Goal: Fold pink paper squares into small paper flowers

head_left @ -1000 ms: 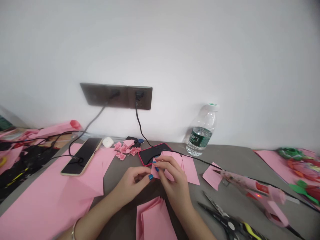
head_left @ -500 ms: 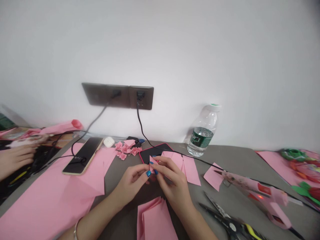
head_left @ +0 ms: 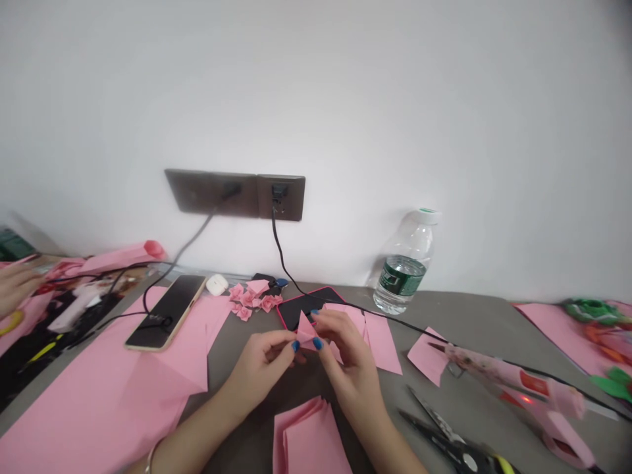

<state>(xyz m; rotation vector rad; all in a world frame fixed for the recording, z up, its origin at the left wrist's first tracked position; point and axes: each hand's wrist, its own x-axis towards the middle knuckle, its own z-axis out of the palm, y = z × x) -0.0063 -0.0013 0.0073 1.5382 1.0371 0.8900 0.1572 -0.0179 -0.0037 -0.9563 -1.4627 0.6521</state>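
A head-worn camera looks forward and down, close above the flat grey worktop (head_left: 461,313), facing the plain white wall (head_left: 316,99).

Here the left hand (head_left: 266,365) and right hand (head_left: 348,355) cover edges of the folded pink paper (head_left: 305,331), its creases too fine to read, and part-hide the pink-rimmed phone (head_left: 293,312) just beyond. Nearer than both, a pink paper stack (head_left: 316,441) runs off the bottom; right of them, scissors (head_left: 468,459) lose their handle ends, and far left a co-worker's hand (head_left: 17,287), blurred, is cut off.
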